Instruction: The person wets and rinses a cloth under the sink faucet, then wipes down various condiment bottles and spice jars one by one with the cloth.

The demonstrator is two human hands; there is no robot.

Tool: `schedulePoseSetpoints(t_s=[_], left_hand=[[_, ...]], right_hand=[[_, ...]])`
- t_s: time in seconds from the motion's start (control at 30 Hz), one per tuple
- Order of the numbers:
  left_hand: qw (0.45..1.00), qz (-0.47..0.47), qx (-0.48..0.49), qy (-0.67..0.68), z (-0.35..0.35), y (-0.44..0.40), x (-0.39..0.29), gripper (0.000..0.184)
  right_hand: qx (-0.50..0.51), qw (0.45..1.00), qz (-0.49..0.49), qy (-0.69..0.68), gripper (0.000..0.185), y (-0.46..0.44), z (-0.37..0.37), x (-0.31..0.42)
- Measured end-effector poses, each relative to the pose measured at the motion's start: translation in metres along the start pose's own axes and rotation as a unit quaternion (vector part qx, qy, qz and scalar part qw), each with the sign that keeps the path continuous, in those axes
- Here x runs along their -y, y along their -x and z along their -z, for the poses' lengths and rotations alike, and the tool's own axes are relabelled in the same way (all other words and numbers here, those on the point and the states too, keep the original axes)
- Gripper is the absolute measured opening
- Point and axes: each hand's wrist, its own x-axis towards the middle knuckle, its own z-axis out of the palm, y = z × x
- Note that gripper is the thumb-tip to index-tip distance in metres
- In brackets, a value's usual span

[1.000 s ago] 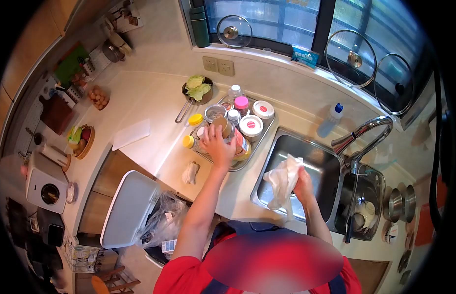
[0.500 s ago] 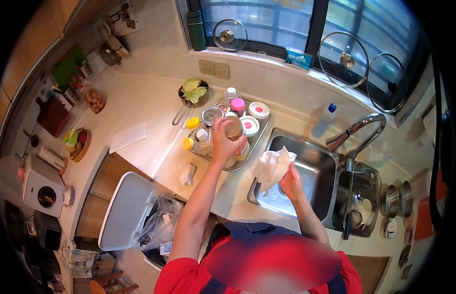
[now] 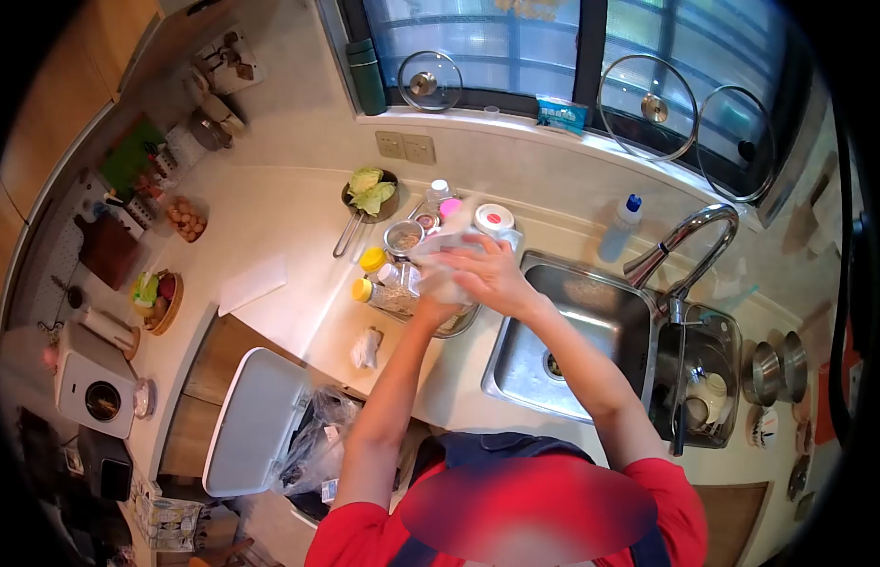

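Observation:
My right hand [image 3: 492,276] presses a white cloth [image 3: 447,248], blurred by motion, over what my left hand [image 3: 440,307] holds. The cloth and my right hand cover the brown-lidded jar in my left hand and most of that hand's fingers. Both hands are above a metal tray [image 3: 456,331] of jars and bottles. Beside them are a yellow-capped jar [image 3: 387,298], another yellow-lidded jar [image 3: 372,260], an open-topped round container [image 3: 403,237], a pink-lidded jar [image 3: 449,207] and a white-lidded tub [image 3: 494,219].
The sink [image 3: 582,326] and faucet [image 3: 690,246] are at right, with a blue-capped bottle [image 3: 620,230] behind. A crumpled cloth [image 3: 366,349] lies before the tray. Behind is a pot [image 3: 384,205] of leaves. An open-lidded bin [image 3: 255,423] stands lower left.
My right hand has moved left from above the sink with the cloth, up to my left hand. The cloth now covers the brown-lidded jar. The view has shifted slightly.

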Motion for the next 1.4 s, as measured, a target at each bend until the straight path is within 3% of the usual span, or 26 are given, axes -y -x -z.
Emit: schedulePoseSetpoints(t_s=[0.03, 0.07, 0.13, 0.17, 0.23, 0.37, 0.4, 0.43, 0.5, 0.53, 0.63, 0.7, 0.77, 0.8, 0.87, 0.9, 0.93, 0.97, 1.03, 1.1, 1.17, 1.2, 1.27, 1.3, 1.33, 1.4], left_hand=[[1.000, -0.001, -0.005, -0.005, -0.016, 0.002, 0.017, 0.095], [0.995, 0.018, -0.094, 0.042, -0.033, 0.001, 0.036, 0.092], [0.966, 0.040, -0.183, 0.180, -0.015, -0.001, 0.016, 0.086], [0.964, 0.037, -0.192, 0.179, -0.008, -0.001, 0.006, 0.086], [0.978, 0.038, -0.174, 0.112, -0.007, 0.017, -0.007, 0.086], [0.991, 0.043, -0.123, -0.022, -0.017, 0.048, -0.020, 0.087], [0.986, 0.038, -0.136, 0.092, -0.017, 0.039, -0.017, 0.084], [0.985, 0.038, -0.139, 0.091, -0.021, 0.032, -0.008, 0.084], [0.982, 0.117, -0.137, -0.064, -0.025, 0.021, -0.001, 0.071], [0.982, 0.113, -0.139, -0.062, -0.025, 0.018, -0.002, 0.071], [0.984, 0.100, -0.143, 0.028, -0.022, 0.009, -0.014, 0.063], [0.988, 0.079, -0.130, 0.033, -0.009, 0.003, -0.038, 0.064], [0.991, 0.066, -0.097, 0.065, 0.000, -0.002, -0.046, 0.065], [0.992, 0.055, -0.065, 0.097, 0.003, -0.004, -0.051, 0.066], [0.982, 0.079, -0.027, 0.170, 0.019, -0.016, -0.072, 0.068], [0.966, 0.101, 0.008, 0.239, 0.028, -0.020, -0.082, 0.071], [0.932, 0.181, 0.088, 0.303, 0.037, -0.020, -0.087, 0.073], [0.931, 0.180, 0.091, 0.303, 0.044, -0.019, -0.096, 0.073], [0.943, 0.118, 0.093, 0.298, 0.049, -0.012, -0.109, 0.074], [0.920, 0.153, 0.135, 0.335, 0.032, -0.002, -0.088, 0.084], [0.847, 0.222, 0.181, 0.448, 0.021, 0.013, -0.084, 0.096], [0.842, 0.228, 0.179, 0.455, 0.012, 0.025, -0.080, 0.096], [0.820, 0.172, 0.167, 0.520, -0.013, 0.062, -0.069, 0.094], [0.810, 0.142, 0.159, 0.546, -0.015, 0.072, -0.069, 0.093], [0.831, 0.127, 0.213, 0.499, -0.019, 0.079, -0.069, 0.092], [0.811, 0.156, 0.241, 0.510, -0.026, 0.094, -0.072, 0.091]], right_hand=[[0.015, 0.992, 0.024, 0.126, 0.043, -0.009, -0.017, -0.018], [0.029, 0.966, 0.048, 0.251, 0.044, -0.016, -0.028, -0.030], [0.043, 0.977, 0.053, 0.201, 0.046, -0.025, -0.034, -0.033], [0.060, 0.985, 0.051, 0.152, 0.048, -0.029, -0.035, -0.035], [0.084, 0.982, 0.045, 0.164, 0.053, -0.025, -0.040, -0.037], [0.016, 0.979, 0.007, 0.205, 0.047, -0.014, -0.054, -0.045], [0.004, 0.988, -0.008, 0.152, 0.043, -0.013, -0.054, -0.048], [-0.010, 0.995, -0.023, 0.099, 0.039, -0.012, -0.054, -0.051], [-0.057, 0.996, -0.035, 0.061, 0.036, -0.004, -0.058, -0.058], [-0.105, 0.993, -0.047, 0.026, 0.034, -0.001, -0.056, -0.061], [-0.095, 0.990, -0.101, -0.008, 0.035, 0.009, -0.041, -0.073], [-0.046, 0.994, -0.098, 0.029, 0.041, 0.005, -0.015, -0.060], [-0.082, 0.964, 0.067, 0.243, 0.058, -0.006, 0.019, -0.009], [-0.080, 0.964, 0.062, 0.245, 0.058, -0.009, 0.029, 0.006], [0.183, 0.934, 0.096, 0.291, 0.077, -0.019, 0.046, 0.024], [0.181, 0.935, 0.092, 0.291, 0.077, -0.024, 0.057, 0.025], [0.253, 0.942, 0.072, 0.207, 0.080, -0.028, 0.071, 0.023], [0.321, 0.938, 0.051, 0.119, 0.084, -0.027, 0.081, 0.020], [0.298, 0.947, 0.071, 0.092, 0.078, -0.015, 0.085, 0.014], [0.241, 0.970, 0.005, -0.025, 0.070, 0.002, 0.082, 0.008], [0.211, 0.975, -0.006, -0.064, 0.059, 0.016, 0.079, 0.003], [0.184, 0.979, -0.037, -0.077, 0.056, 0.024, 0.076, 0.000], [0.138, 0.982, -0.078, -0.100, 0.052, 0.042, 0.067, -0.009], [0.146, 0.980, -0.079, -0.106, 0.052, 0.049, 0.058, -0.013], [0.159, 0.975, -0.080, -0.135, 0.052, 0.057, 0.047, -0.015], [0.191, 0.960, -0.100, -0.177, 0.052, 0.065, 0.035, -0.016]])
